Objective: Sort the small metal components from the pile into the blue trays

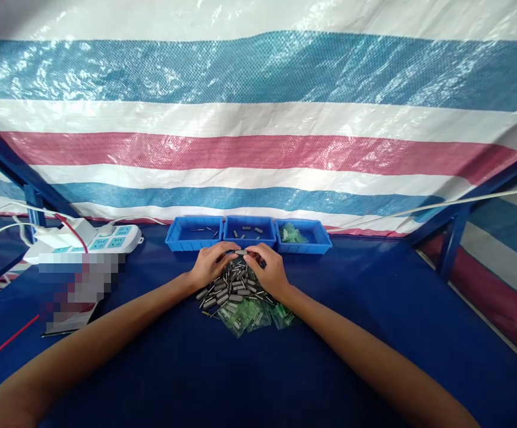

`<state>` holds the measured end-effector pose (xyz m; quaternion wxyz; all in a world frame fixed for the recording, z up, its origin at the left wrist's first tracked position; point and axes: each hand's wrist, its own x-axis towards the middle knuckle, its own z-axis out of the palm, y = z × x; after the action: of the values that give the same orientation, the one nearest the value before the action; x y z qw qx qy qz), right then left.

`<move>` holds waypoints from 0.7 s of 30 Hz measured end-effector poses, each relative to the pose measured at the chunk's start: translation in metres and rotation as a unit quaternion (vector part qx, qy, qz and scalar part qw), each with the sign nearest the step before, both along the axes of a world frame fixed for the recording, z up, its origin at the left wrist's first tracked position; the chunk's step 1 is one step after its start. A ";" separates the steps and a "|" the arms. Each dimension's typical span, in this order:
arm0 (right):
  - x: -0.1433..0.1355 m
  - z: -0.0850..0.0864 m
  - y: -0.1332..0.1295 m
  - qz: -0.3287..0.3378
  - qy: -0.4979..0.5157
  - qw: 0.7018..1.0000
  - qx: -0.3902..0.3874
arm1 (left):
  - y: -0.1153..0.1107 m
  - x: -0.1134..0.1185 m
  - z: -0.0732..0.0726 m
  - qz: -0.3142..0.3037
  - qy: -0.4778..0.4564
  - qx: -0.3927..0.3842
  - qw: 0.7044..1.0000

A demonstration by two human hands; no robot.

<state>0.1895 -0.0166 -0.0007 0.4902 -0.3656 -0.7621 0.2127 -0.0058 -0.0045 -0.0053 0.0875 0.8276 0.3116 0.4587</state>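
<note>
Between my fingertips a small grey block [241, 252] is held level, just in front of the middle blue bin [249, 219]. My left hand [211, 263] pinches its left end, and my right hand [269, 268] grips the right end. Below both hands lies a pile of grey blocks [223, 292] mixed with thin metal pins. Small clear bags with green contents [245, 314] lie at the pile's near edge. The middle bin holds several small grey pieces.
The left blue bin [193, 245] holds a few thin pins; the right one [305, 246] holds green bags. A white power strip [127, 239] with cables stands at the left on the blue table [249, 380]. Striped sheeting [258, 151] hangs behind.
</note>
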 end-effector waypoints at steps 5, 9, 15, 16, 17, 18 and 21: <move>0.000 -0.001 0.000 0.005 -0.012 1.000 -0.001 | 0.000 0.000 0.000 -0.003 0.009 0.005 1.000; 0.000 -0.001 0.000 0.003 -0.006 1.000 0.007 | 0.001 -0.001 -0.001 0.013 0.034 0.007 0.999; 0.000 0.000 0.000 -0.010 0.006 1.000 0.020 | 0.002 -0.001 0.000 0.015 0.043 0.004 0.999; 0.000 0.000 0.000 -0.008 0.005 1.000 0.021 | 0.002 -0.001 0.000 0.013 0.044 0.006 0.999; 0.000 0.000 0.000 -0.007 0.003 1.000 0.022 | 0.002 -0.001 0.001 0.011 0.047 0.009 0.999; 0.000 0.000 0.000 -0.005 0.001 1.000 0.023 | 0.002 -0.001 0.001 0.010 0.050 0.013 0.999; 0.000 0.001 0.000 -0.001 -0.005 1.000 0.023 | 0.003 -0.001 0.001 0.008 0.056 0.025 0.998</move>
<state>0.1900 -0.0167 0.0000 0.4954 -0.3559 -0.7687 0.1925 -0.0065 -0.0015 -0.0043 0.0460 0.8516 0.3110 0.4194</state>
